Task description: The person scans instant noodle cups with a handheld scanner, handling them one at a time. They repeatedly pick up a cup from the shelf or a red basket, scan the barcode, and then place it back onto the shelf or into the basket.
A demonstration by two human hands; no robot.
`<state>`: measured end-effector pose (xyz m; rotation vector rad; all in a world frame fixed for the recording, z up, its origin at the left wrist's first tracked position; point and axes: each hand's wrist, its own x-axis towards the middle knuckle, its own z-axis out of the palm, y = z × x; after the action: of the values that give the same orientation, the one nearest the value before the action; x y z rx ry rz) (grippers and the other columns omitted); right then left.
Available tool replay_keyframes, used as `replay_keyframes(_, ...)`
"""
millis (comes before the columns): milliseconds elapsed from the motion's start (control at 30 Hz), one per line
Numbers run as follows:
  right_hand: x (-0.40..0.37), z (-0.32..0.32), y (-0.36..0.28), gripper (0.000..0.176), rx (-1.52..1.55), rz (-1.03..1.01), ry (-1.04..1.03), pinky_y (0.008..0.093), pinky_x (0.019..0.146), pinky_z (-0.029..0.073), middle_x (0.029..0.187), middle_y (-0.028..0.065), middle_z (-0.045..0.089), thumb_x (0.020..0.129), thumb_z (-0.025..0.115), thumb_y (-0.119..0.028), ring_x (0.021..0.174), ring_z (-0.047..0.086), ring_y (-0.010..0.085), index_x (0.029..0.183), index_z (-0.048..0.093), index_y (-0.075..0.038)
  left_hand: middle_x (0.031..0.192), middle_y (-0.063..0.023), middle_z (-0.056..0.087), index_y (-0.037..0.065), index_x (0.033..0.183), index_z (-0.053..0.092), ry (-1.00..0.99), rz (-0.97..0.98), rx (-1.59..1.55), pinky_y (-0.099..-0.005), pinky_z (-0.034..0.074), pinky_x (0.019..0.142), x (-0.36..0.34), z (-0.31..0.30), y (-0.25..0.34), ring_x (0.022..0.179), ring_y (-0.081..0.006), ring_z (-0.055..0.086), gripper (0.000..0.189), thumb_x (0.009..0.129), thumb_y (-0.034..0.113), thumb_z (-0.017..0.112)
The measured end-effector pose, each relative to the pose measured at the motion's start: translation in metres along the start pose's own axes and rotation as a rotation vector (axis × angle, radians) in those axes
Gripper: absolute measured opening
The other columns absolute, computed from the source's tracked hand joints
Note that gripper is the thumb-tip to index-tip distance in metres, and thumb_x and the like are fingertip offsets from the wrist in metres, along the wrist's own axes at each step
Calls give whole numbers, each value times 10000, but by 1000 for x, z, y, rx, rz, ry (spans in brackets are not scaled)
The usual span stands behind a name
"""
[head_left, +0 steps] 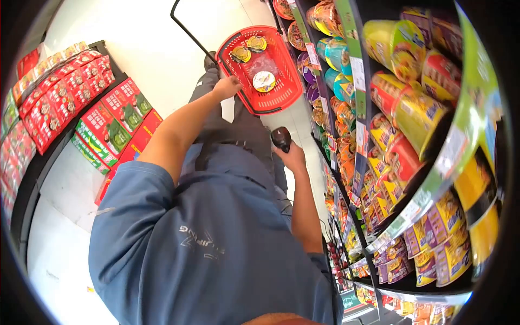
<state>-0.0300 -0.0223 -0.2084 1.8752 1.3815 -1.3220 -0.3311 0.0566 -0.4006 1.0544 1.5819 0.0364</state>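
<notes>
My left hand point(228, 88) has its fingers curled and overlaps the near left rim of a red plastic shopping basket point(295, 103); what the fingers hold, if anything, I cannot tell. Two tubs with yellow and black lids, one of them a yellow tub point(257, 43), lie in the basket. Nearer me in it is a round white-lidded cup point(264, 81). A black pull handle point(190, 33) slants away from the basket's left side. Lower right, my right hand point(293, 156) is wrapped round a black handheld scanner point(281, 138), its rounded head pointing up.
Shelves of instant noodle cups point(398, 49) rise close along my right, with price-tag rails point(357, 73) jutting out. To the left stands a display of red snack packs point(67, 97), with red and green boxes point(120, 120) beside it. Pale floor point(151, 43) lies between them.
</notes>
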Motion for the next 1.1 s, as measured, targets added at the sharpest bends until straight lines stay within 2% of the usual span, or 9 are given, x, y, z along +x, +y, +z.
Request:
replay_keyframes(133,9,36,5,610,242,219,-16,442,794,505,910,257,678,737,733,-468,903,658,404,1069,629,33,1051,-210,672,41,1110,627,-104,-81,207,-437,494,900,31,7,-43,1016,-355,638,431,823,363,608)
replay_keyframes(167,12,52,9,438,308,126,61,301,480,462,666,58,611,766,768,-345,500,569,141,1036,654,-19,1055,-221,667,39,1105,626,-67,-102,195,-443,492,904,44,9,-50,1018,-359,636,424,824,356,604)
replay_keyframes(400,42,85,-40,451,284,41,57,352,564,487,702,105,632,754,778,-376,560,593,177,997,652,-18,1065,-252,643,-7,1093,593,-55,-2,232,-446,502,891,136,16,-46,1045,-382,616,416,832,317,592)
replay_keyframes(467,53,87,-46,552,394,113,-11,428,700,514,800,207,678,730,769,-453,791,678,374,996,645,14,1091,-275,624,-15,1097,583,-17,-106,233,-452,501,892,163,26,-38,1038,-394,616,419,836,314,590)
replay_keyframes(533,63,88,-43,550,336,189,-68,428,697,514,805,207,677,730,775,-447,781,674,378,1009,635,6,1148,-323,560,-19,1150,522,27,-150,221,-490,445,964,188,43,-40,1072,-478,558,470,807,283,630)
replay_keyframes(733,111,74,-20,556,272,128,-36,440,701,514,812,214,675,735,766,-466,804,663,405,1005,625,-1,1325,-327,423,-54,1336,365,154,-191,99,-507,374,1043,243,86,-57,1222,-484,438,797,789,421,697)
replay_keyframes(800,132,77,-5,506,191,140,-15,364,703,520,807,153,690,749,776,-388,762,689,285,1051,639,-7,1451,-269,322,-72,1406,301,234,-80,644,-515,208,1141,261,93,-65,1350,-412,318,939,804,563,641)
replay_keyframes(833,139,77,-1,506,185,128,-12,364,703,520,807,153,690,749,776,-388,762,689,285,1051,639,-7,1495,-216,286,-34,1457,239,162,-161,554,-491,128,1168,269,96,-69,1402,-382,224,886,844,487,609)
replay_keyframes(1100,162,80,21,543,173,136,4,436,686,532,806,209,683,737,767,-451,779,679,388,1012,624,-5,1456,-177,322,179,1514,193,276,-198,855,-567,203,1106,319,141,-119,1366,-367,296,761,863,246,582)
